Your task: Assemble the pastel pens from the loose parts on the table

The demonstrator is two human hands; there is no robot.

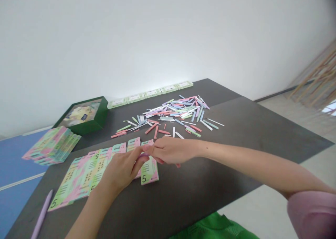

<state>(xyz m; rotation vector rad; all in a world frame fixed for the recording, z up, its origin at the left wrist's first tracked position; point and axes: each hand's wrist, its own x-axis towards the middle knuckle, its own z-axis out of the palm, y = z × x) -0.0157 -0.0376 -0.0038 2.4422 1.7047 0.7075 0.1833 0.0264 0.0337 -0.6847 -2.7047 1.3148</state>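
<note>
My left hand and my right hand meet over a row of pastel green-and-pink packets marked with a 5, laid side by side on the dark table. Both hands pinch a small purple pen-like piece between their fingertips, just above the rightmost packet. A heap of pastel pens and caps lies beyond my hands, toward the wall.
A dark green box stands at the back left, beside a stack of more packets. Several small white-green boxes line the table's far edge. A lone purple pen lies at the near left. Green fabric shows below the table edge.
</note>
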